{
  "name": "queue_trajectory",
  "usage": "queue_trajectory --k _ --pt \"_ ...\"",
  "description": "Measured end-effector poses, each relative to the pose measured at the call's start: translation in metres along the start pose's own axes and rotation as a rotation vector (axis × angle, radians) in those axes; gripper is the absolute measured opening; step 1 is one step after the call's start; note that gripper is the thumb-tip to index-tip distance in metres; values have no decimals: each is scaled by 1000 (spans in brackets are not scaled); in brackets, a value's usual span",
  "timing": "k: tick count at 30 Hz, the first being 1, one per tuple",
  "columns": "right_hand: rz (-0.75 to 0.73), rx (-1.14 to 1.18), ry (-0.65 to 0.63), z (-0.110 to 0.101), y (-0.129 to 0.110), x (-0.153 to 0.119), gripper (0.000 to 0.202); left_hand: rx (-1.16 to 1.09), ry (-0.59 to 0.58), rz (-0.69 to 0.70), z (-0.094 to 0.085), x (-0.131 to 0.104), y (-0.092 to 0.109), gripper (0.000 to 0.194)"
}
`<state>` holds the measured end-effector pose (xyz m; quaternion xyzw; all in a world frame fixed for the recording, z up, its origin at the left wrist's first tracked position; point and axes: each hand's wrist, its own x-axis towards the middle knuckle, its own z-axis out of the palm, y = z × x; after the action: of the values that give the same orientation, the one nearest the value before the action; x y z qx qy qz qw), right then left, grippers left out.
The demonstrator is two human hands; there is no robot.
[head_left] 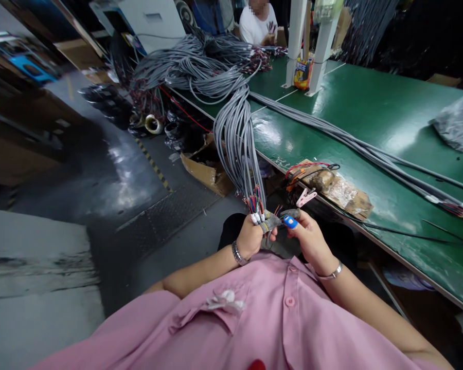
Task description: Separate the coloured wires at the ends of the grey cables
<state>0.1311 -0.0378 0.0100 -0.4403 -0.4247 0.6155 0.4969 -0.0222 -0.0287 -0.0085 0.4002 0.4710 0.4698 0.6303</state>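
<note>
My left hand point(252, 237) is closed round the ends of several grey cables point(237, 133), which hang down to it from the table. Stripped coloured wires point(255, 200) in red, blue and green stick up from the white-wrapped ends. A worn grey finger cover sits on the left thumb. Close beside it, my right hand point(312, 239) pinches with thumb and forefinger at thin wire ends point(278, 209); exactly which strands it grips is partly hidden. The right thumb wears a blue finger cover point(290, 222), the forefinger a grey one.
A green table point(370, 128) runs along the right, with a large cable pile point(204, 61) at its far left end. At its near edge lie a taped wooden block point(339, 192) and a pink clip point(306, 197). An open carton point(208, 169) is underneath. A person point(256, 25) sits across.
</note>
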Motion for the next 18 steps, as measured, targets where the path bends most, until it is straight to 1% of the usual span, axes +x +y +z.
queue_trajectory --k 3,5,11,14,18 --pt "-10 9 40 5 -2 1 23 1 -10 -10 1 -1 -2 33" --pt "-4 22 62 6 1 0 22 -6 -7 -11 1 -1 -3 33" --pt "38 93 144 0 22 -3 19 -82 64 21 -2 3 -2 30" --pt "64 122 141 -4 25 -2 21 -95 70 12 -3 4 -1 29" --pt "89 173 102 -3 15 1 29 -84 56 -4 -2 2 -1 31"
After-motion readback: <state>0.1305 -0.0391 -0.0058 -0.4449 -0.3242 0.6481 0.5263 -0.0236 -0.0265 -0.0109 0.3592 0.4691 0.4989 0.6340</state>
